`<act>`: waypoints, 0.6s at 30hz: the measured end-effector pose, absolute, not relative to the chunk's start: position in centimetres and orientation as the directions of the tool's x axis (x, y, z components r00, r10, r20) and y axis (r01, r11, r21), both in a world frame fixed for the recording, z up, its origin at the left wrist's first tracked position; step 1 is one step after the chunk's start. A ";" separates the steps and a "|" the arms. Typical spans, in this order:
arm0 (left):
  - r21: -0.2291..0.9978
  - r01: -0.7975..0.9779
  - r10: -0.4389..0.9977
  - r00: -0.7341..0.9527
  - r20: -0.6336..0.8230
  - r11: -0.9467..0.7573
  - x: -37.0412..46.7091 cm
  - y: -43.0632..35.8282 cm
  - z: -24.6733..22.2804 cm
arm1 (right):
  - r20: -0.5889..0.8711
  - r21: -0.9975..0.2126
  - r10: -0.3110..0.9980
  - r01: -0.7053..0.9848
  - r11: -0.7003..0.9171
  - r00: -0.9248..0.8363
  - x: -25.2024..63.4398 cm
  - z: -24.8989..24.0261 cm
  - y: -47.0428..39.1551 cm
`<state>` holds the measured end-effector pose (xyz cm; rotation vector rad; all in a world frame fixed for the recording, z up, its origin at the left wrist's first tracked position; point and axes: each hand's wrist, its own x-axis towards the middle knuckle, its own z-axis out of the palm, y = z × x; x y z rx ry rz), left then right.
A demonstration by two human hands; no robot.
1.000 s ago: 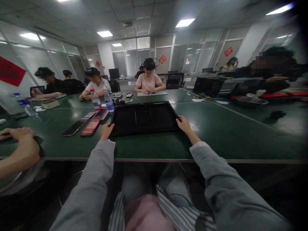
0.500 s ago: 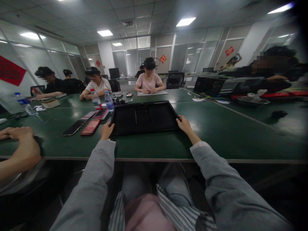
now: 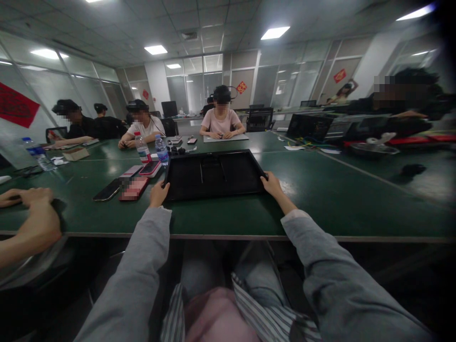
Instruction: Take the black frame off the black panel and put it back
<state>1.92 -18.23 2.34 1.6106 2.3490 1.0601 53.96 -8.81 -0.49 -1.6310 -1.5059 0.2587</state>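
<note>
A black tray sits on the green tabletop in front of the person, its long sides running left to right. The 2 hands grip it at its opposite short ends. The left hand is closed on the left end, near the front corner, with the thumb on the rim. The right hand is closed on the right end, also near the front, thumb on top. Inside the tray, 2 thin pale lines show on the dark surface.

Left of the tray, a black phone lies beside a red phone. Behind them are a pale pink phone and a red-edged phone. Just past these, 2 bottles stand upright: a red-capped bottle and a blue-capped bottle, the latter near the tray's back left corner. Small dark items lie behind that corner.

At the far left are another bottle, an open cardboard box and a co-worker's forearm. Across the tabletop, a person in a pink shirt has both hands over a pale board. To the right, a metal bowl stands well apart from the tray.
</note>
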 end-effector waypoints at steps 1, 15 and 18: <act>0.601 0.772 0.848 -0.449 0.281 0.210 1.9 -18.3 2.5 | 0.394 -0.703 0.885 0.702 0.116 0.248 54.0 -0.5 -8.8; 0.625 0.735 0.827 -0.506 0.246 0.264 2.6 -19.1 3.0 | 0.382 -0.697 0.895 0.708 0.114 0.232 54.3 -0.7 -8.5; 0.639 0.723 0.825 -0.511 0.240 0.262 2.6 -19.0 3.0 | 0.376 -0.684 0.899 0.722 0.105 0.225 54.3 -0.7 -8.4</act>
